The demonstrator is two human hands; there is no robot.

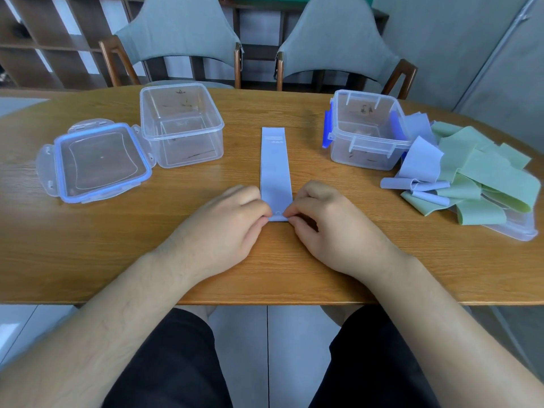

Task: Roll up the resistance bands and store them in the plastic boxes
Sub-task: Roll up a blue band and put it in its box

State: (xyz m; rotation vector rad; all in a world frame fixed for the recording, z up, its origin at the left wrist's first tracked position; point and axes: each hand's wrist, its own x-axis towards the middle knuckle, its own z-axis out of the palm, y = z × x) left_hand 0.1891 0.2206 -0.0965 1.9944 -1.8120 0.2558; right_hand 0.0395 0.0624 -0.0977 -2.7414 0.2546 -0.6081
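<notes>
1. Wooden oval tabletop [117, 245] fills the head view, with two grey upholstered chairs [179, 28] behind its far edge and a brown open shelf unit [35, 39] at the back left.
2. A long, flat, pale lilac-blue resistance band [275, 166] lies in the middle of the tabletop, running straight away from the person. Its near end is turned over into a small first roll between the hands.
3. The left hand [223, 228] rests on the tabletop with its fingers curled, thumb and fingertips pinching the left corner of that rolled end.
4. The right hand [332, 228] mirrors it, fingers curled and pinching the right corner of the same end.
5. A clear rectangular plastic box [188, 148] stands open to the far left of the band. Its clear lid with a blue seal [94, 163] lies flat just beside it.
6. A second clear plastic box with blue clasps [365, 156] stands open to the right of the band.
7. A loose heap of pale green and lilac-blue bands [477, 178] lies against that box's right side. It seems to rest partly on a clear flat lid [518, 231], though the heap hides most of it.
</notes>
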